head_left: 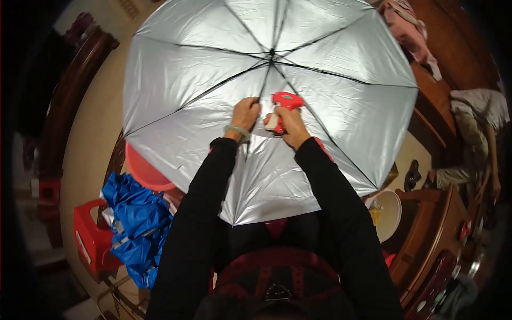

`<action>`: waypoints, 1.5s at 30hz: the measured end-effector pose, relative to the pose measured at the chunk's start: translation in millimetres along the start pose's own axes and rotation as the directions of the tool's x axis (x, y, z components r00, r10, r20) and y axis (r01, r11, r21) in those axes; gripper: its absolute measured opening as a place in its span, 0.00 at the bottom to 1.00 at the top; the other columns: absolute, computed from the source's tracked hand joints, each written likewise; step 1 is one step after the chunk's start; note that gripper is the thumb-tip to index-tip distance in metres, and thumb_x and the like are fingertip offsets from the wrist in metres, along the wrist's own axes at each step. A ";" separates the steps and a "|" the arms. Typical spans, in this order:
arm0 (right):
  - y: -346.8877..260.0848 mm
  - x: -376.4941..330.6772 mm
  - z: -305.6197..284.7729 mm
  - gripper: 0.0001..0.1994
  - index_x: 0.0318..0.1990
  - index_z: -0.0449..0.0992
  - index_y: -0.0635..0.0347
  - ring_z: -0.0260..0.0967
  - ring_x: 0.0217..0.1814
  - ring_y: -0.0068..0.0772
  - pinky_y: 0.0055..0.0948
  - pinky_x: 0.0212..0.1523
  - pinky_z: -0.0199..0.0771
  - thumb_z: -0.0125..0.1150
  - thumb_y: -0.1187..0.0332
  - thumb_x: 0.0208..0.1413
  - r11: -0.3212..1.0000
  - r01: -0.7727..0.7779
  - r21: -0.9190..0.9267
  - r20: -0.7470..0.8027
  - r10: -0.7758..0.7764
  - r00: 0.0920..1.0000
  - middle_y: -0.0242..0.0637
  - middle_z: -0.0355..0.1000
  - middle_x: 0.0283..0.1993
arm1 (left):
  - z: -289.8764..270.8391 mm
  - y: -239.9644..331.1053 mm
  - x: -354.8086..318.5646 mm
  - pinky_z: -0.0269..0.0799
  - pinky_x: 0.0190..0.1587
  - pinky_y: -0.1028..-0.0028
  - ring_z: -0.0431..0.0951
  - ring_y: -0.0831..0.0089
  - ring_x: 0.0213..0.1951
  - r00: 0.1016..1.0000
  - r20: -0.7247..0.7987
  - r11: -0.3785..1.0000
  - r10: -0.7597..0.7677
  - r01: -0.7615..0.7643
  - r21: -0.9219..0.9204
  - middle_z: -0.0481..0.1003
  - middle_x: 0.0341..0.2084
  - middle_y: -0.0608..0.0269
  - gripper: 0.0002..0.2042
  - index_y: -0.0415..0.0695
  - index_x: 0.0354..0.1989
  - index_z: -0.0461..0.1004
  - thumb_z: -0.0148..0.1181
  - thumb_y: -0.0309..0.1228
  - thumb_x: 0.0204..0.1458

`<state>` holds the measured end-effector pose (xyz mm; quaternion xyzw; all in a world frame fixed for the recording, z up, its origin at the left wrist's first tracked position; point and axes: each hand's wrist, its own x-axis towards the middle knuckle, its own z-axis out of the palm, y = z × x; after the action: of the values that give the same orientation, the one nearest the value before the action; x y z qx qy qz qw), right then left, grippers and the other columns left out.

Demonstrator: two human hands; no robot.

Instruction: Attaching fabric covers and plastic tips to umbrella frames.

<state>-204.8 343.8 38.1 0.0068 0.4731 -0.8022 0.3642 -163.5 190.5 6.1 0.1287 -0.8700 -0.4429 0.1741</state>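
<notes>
An opened umbrella (341,120) with silver lining and black ribs spreads over my lap, its inner side facing me. My left hand (246,114), a pale bangle on its wrist, is closed on a black umbrella rib (263,85) below the hub. Just right of it, my right hand (290,125) grips a red and white tagging gun (288,99) by its handle. The gun is held above the silver cloth, and its tip is too small to make out.
To the left, crumpled blue cloth (137,229) lies against a red plastic stool (93,234), near a pinkish-red basin (145,169). A white round tub (388,214) stands at right beside wooden furniture (426,240). Farther right sits a person (472,128).
</notes>
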 end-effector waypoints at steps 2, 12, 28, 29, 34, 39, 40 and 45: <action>-9.3 -3.9 -7.2 0.09 0.36 0.64 0.67 0.69 0.23 0.33 0.31 0.23 0.72 0.49 0.72 0.46 0.998 0.005 -0.070 0.043 -0.002 0.999 0.40 0.67 0.24 | 9.1 -10.6 1.8 0.66 0.39 0.65 0.73 0.56 0.35 0.999 -0.048 0.999 0.021 -0.023 -0.026 0.73 0.30 0.46 0.14 0.36 0.34 0.72 0.46 0.31 0.42; -240.5 -160.7 -96.4 0.12 0.38 0.67 0.70 0.70 0.35 0.36 0.33 0.39 0.71 0.44 0.68 0.53 0.632 0.737 -0.241 -0.095 -0.771 0.630 0.44 0.69 0.33 | -7.6 18.2 7.3 0.65 0.22 0.80 0.68 0.80 0.18 0.983 0.121 0.967 -0.141 0.163 -0.197 0.71 0.18 0.63 0.14 0.36 0.39 0.71 0.49 0.31 0.46; -75.2 -200.1 -285.4 0.18 0.42 0.68 0.63 0.67 0.35 0.26 0.27 0.37 0.68 0.59 0.74 0.39 0.896 0.127 -0.426 -0.517 -0.356 0.779 0.32 0.69 0.33 | -19.5 15.5 -18.8 0.66 0.33 0.66 0.70 0.57 0.29 0.981 0.112 0.912 0.160 -0.190 0.363 0.70 0.28 0.48 0.15 0.32 0.38 0.67 0.50 0.27 0.41; -81.1 -198.1 -286.1 0.19 0.43 0.67 0.63 0.67 0.36 0.26 0.26 0.37 0.68 0.60 0.74 0.39 0.887 0.085 -0.453 -0.489 -0.327 0.809 0.33 0.70 0.35 | -20.4 26.8 -24.9 0.66 0.35 0.64 0.69 0.53 0.32 0.962 0.137 0.830 0.236 -0.273 0.486 0.69 0.30 0.46 0.15 0.32 0.39 0.67 0.51 0.26 0.41; -67.3 -172.2 -341.0 0.23 0.46 0.67 0.64 0.67 0.38 0.25 0.24 0.40 0.67 0.63 0.71 0.37 0.773 -0.033 -0.633 -0.393 -0.283 0.875 0.34 0.70 0.38 | -37.6 115.8 -97.8 0.66 0.33 0.70 0.70 0.60 0.31 0.706 0.633 0.913 0.317 -0.409 -0.002 0.68 0.30 0.53 0.18 0.37 0.41 0.67 0.58 0.25 0.39; -74.3 -171.3 -305.0 0.21 0.43 0.68 0.64 0.67 0.39 0.25 0.24 0.40 0.66 0.64 0.70 0.38 0.829 -0.141 -0.542 -0.432 -0.131 0.892 0.32 0.71 0.37 | -69.0 205.9 -162.6 0.66 0.35 0.71 0.71 0.61 0.34 0.616 0.746 0.960 0.254 -0.258 -0.114 0.69 0.32 0.53 0.17 0.38 0.40 0.67 0.61 0.26 0.39; -71.3 -169.5 -309.0 0.19 0.39 0.70 0.63 0.67 0.37 0.26 0.25 0.38 0.67 0.64 0.68 0.37 0.840 -0.113 -0.531 -0.420 -0.145 0.896 0.33 0.71 0.34 | -73.8 215.4 -166.5 0.66 0.35 0.71 0.71 0.60 0.34 0.615 0.739 0.955 0.275 -0.264 -0.137 0.69 0.32 0.53 0.17 0.38 0.40 0.67 0.61 0.26 0.39; -58.3 -154.0 -310.0 0.19 0.34 0.72 0.64 0.69 0.35 0.37 0.31 0.37 0.68 0.62 0.58 0.38 0.529 -0.198 -0.826 -0.389 -0.279 0.878 0.46 0.71 0.32 | -89.6 217.1 -190.7 0.66 0.33 0.71 0.70 0.59 0.31 0.714 0.645 0.947 0.271 -0.317 -0.046 0.68 0.29 0.52 0.14 0.37 0.36 0.68 0.59 0.24 0.39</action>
<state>-229.6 686.4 -34.3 0.0147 0.8756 -0.4507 0.1733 31.5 322.3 196.0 -0.1651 -0.9002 -0.3966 -0.0713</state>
